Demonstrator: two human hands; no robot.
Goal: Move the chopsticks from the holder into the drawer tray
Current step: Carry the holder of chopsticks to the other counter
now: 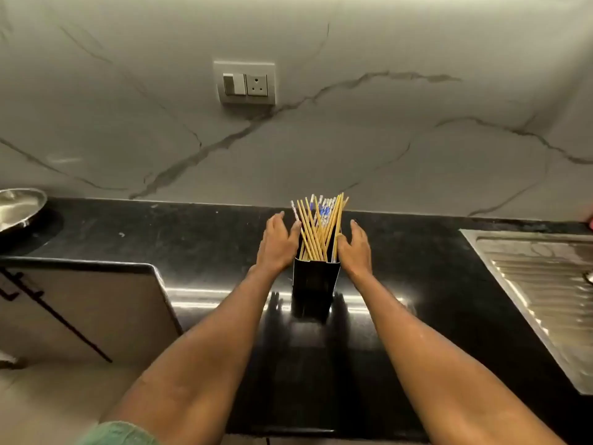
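Head view, single entry. Holder [316, 281]: dark, box-shaped, upright on the black countertop [192, 239], near the back wall and between the two forearms. Chopsticks [321, 226]: a full bundle, mostly plain bamboo with a few blue-and-white patterned ones at the back, all standing in the holder with the upper ends fanned loosely above its rim; none lifted out. Left hand [277, 242]: just beside the bundle on its left, fingers straight and spread, thumb at the outermost sticks, closed on nothing. Right hand [354, 248]: mirrored on the right, fingers extended, thumb at or against the sticks near the rim, likewise holding nothing; whether either thumb truly presses the sticks cannot be told. Judged purpose of the placement: the hands flank the fan so as to gather the splayed sticks into one bunch, since a loose spread would scatter if taken from one side only. Drawer tray: not in view. A pale panel [90, 309] with a dark bar handle sits below the counter edge at the left; whether it belongs to the drawer cannot be told. Also present: steel bowl [19, 207] at far left, ribbed steel drainboard [545, 277] at right, switch and socket plate [245, 81] on the veined wall.
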